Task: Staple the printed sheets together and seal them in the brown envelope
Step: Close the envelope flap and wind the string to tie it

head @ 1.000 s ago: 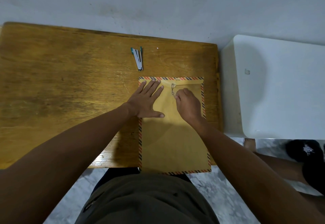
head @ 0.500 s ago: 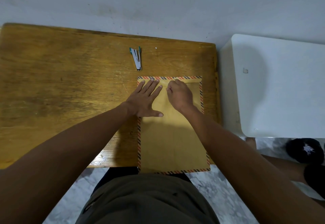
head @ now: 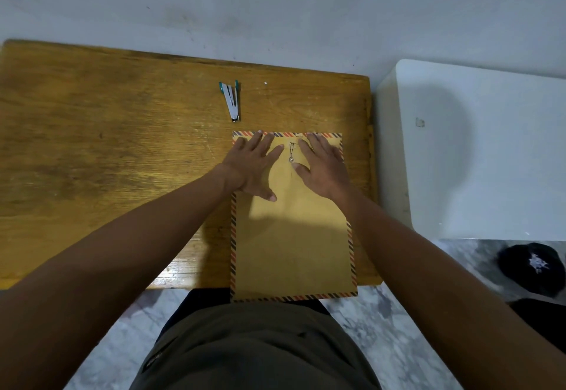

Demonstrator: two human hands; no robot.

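Observation:
A brown envelope (head: 292, 242) with a striped red-and-blue border lies flat on the wooden desk (head: 107, 159), its near end hanging over the desk's front edge. Its flap is folded down, and a string runs between the two button closures (head: 291, 151). My left hand (head: 254, 166) lies flat and spread on the envelope's upper left. My right hand (head: 324, 166) lies flat and spread on its upper right. Neither hand holds anything. A small silver and teal stapler (head: 231, 101) rests on the desk just beyond the envelope. No printed sheets show.
A white table (head: 477, 150) stands against the desk's right side. The wall runs along the desk's far edge. A dark shoe (head: 533, 267) sits on the marble floor at the right. My lap is below the desk's front edge.
My right hand was pinched at the string closure near the flap's top; it has now opened and lies flat to the right of the buttons. The left hand stays flat.

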